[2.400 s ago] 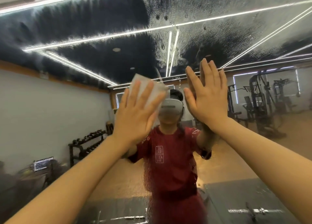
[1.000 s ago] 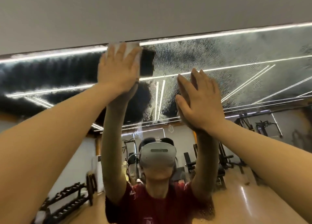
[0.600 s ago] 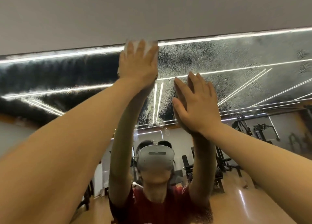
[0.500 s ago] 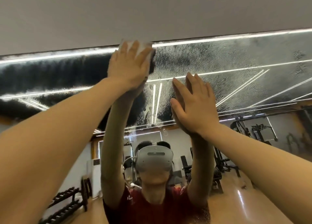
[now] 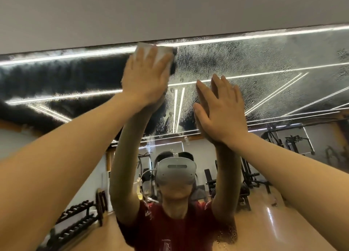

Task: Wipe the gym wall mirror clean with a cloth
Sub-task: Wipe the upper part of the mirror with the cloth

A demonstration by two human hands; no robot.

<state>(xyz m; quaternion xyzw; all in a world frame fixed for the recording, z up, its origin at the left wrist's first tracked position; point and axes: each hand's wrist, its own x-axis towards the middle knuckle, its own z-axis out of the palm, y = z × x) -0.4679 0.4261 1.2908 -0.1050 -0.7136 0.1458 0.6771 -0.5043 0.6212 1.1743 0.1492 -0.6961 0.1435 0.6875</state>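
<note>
the left hand (image 5: 145, 78) has slid the white cloth (image 5: 158, 52) back right along the mirror's (image 5: 283, 61) top edge — fingers flat, pressing it down — while the right hand (image 5: 221, 111) stays splayed on glass, droplets to its right still unwiped.

Your arms are bare to the shoulder area; reflection shows you in a dark red short-sleeve tee (image 5: 170, 230) w/ small chest logo, grey headset (image 5: 176, 173) w/ top strap.
</note>
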